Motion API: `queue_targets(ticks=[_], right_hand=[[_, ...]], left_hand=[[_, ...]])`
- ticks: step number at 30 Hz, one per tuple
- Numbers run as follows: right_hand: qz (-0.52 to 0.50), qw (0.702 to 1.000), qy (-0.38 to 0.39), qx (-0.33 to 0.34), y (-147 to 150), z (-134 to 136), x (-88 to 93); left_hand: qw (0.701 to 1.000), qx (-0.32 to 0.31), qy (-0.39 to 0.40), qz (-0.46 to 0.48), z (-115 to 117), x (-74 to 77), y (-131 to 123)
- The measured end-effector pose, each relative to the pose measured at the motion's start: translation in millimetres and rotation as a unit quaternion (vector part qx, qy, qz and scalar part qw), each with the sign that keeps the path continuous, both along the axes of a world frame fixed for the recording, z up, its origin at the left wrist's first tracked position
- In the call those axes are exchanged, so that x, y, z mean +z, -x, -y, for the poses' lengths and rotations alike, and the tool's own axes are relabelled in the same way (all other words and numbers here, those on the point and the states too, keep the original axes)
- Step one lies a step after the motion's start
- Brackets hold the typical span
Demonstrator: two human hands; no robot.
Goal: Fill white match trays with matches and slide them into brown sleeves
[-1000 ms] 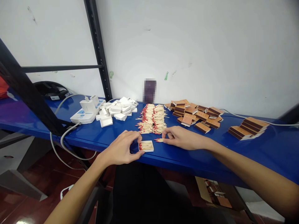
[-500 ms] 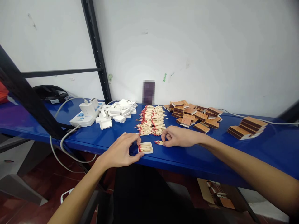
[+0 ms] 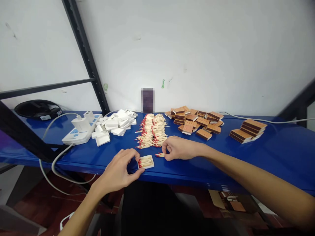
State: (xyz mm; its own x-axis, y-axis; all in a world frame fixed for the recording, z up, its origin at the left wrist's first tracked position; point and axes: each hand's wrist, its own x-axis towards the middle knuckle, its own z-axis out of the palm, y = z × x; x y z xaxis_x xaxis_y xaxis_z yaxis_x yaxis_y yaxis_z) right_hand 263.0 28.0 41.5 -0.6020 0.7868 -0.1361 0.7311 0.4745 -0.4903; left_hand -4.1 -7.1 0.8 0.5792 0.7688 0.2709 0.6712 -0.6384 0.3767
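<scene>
Near the front edge of the blue table, my left hand (image 3: 121,170) grips a white matchbox tray (image 3: 149,166) by its left end, thumb in front and fingers behind. Matches (image 3: 145,161) with red heads lie inside that tray. Just to the right, my right hand (image 3: 178,148) pinches a few red-headed matches (image 3: 159,155) between thumb and fingers, their heads pointing left. Behind both hands lies a large pile of loose matches (image 3: 152,129), arranged in two rough columns.
White tray parts (image 3: 118,121) are heaped at the left, beside a power strip (image 3: 78,136) with plugs and cables. Brown matchbox sleeves (image 3: 197,119) lie piled at the right, with a stepped stack of matchboxes (image 3: 248,130) farther right. A black shelf post (image 3: 86,55) rises at the left.
The view has turned, so the table's contents appear shifted left. Both hands keep their grips, the left on the tray and the right on the matches.
</scene>
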Motion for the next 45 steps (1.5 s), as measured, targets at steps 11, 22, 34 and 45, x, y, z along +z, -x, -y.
queue_targets(ticks=[11, 22, 34, 45], right_hand=[[0.185, 0.976, -0.085, 0.082, 9.7, 7.6, 14.1], [0.177, 0.975, -0.1, 0.09, 11.4, 13.3, 18.8], [0.133, 0.975, -0.08, 0.161, 48.7, 4.1, 22.4], [0.015, 0.992, -0.04, 0.118, 37.6, 5.4, 18.1]], left_hand=[[0.999, 0.018, 0.031, 0.026, -3.6, -0.5, 0.2], [0.998, 0.028, 0.035, 0.039, -4.9, -2.0, -2.0], [0.998, 0.005, 0.02, 0.067, -5.5, -4.8, -1.8], [0.999, -0.002, -0.014, 0.041, -3.3, -1.9, -4.1]])
